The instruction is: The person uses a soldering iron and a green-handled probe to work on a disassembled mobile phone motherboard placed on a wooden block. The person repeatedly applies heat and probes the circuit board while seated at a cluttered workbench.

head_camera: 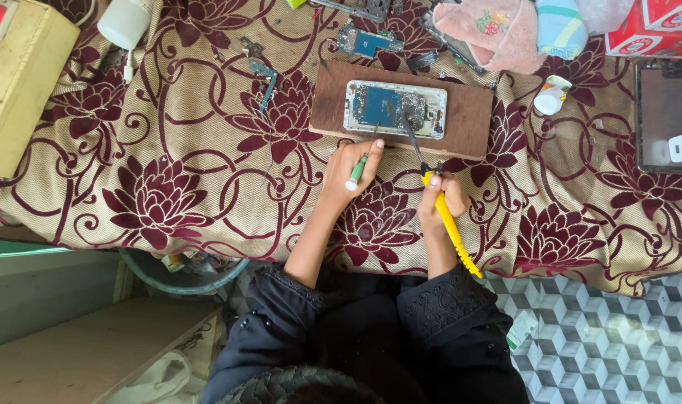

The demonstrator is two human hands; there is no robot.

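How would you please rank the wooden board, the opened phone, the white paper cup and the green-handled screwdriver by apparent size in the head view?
1. Wooden board, clearly the largest.
2. Opened phone, lying on the board.
3 and 4. White paper cup and green-handled screwdriver in the left hand: they look alike, and the hand hides part of the screwdriver, so I leave them unranked.

Single head-worn camera, looking almost straight down from above the person's own head and black sleeves at frame bottom. It is facing the desk (169, 187) covered in a floral cloth, sitting at moderate range so both forearms fit. The opened phone (395, 108) is lying upper centre. Tiled floor (603, 344) is showing lower right, probably a shelf lower left. No second view is sharing the scene.
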